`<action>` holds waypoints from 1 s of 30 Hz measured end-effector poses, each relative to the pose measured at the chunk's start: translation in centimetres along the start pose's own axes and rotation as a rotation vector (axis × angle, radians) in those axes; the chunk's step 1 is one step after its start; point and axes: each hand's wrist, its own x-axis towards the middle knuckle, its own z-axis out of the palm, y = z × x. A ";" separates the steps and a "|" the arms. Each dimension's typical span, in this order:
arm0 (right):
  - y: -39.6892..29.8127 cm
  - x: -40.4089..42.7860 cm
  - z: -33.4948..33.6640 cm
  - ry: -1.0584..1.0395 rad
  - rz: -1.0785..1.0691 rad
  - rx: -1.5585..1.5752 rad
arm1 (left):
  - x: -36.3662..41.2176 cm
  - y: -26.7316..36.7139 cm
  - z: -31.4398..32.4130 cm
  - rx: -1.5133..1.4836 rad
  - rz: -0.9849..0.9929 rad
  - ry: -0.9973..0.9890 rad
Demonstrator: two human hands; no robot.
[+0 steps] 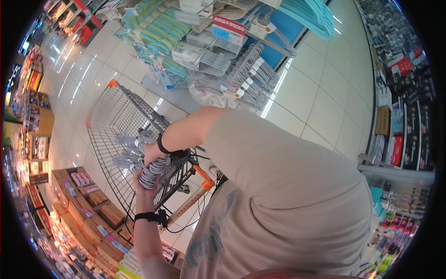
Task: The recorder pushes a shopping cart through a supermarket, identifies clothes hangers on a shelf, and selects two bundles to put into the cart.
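Both my hands are on a thick bundle of grey clothes hangers (153, 172) over the near end of a metal shopping cart (118, 118). My left hand (142, 185) cups the bundle from its lower side, fingers curled around the hooks or wires. On the upper side, my right hand (153, 153) grips the same hangers, its fingertips partly hidden. The hanger ends fan out to the left above the wire basket, and pale bands or tags wrap some of them. An orange-trimmed cart handle (204, 178) lies between the basket and my body.
A display rack at the top carries grey hangers (251, 76), striped green and blue textiles (156, 31) and turquoise hangers (310, 15). Cardboard boxes (83, 212) are stacked at lower left. Stocked shelves (400, 122) line the right. Glossy floor tiles (324, 87) run between them.
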 end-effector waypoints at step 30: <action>29.0 -33.2 -25.7 0.514 -0.171 0.502 | -16.9 -22.6 23.2 0.717 0.283 -0.237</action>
